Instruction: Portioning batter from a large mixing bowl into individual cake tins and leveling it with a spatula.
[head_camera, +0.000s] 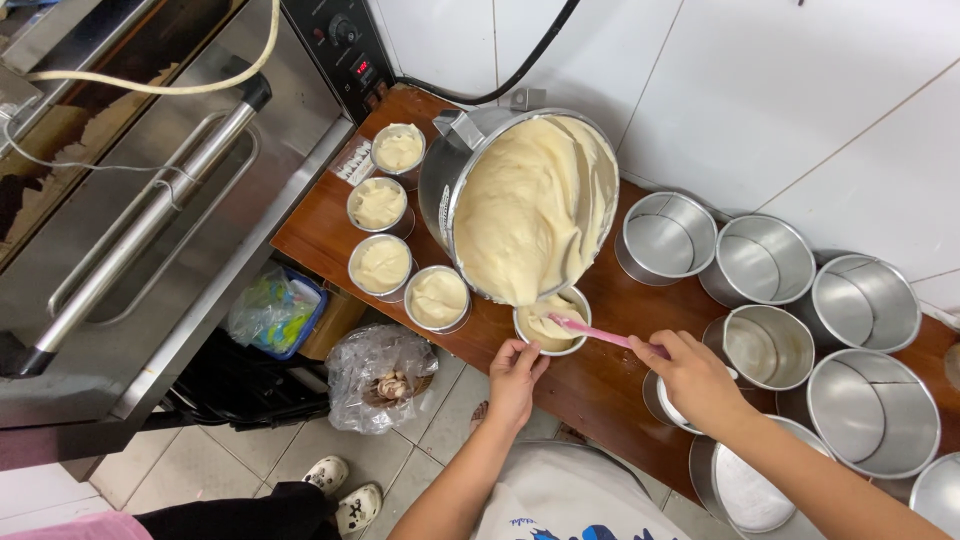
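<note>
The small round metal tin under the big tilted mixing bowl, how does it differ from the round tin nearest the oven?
The small round metal tin under the bowl is partly filled, with a pink spatula in it; the round tin nearest the oven is full and untouched. Both hold pale batter.

batter (520, 215): pale yellow | spatula (600, 334): pink | mixing bowl (455, 175): shiny silver | empty tins (765, 262): silver grey | worktop (600, 385): reddish brown wood | wall tiles (800, 90): white | oven (150, 230): grey steel | floor (250, 470): pale grey tiles | shoes (340, 495): white with black dots
</note>
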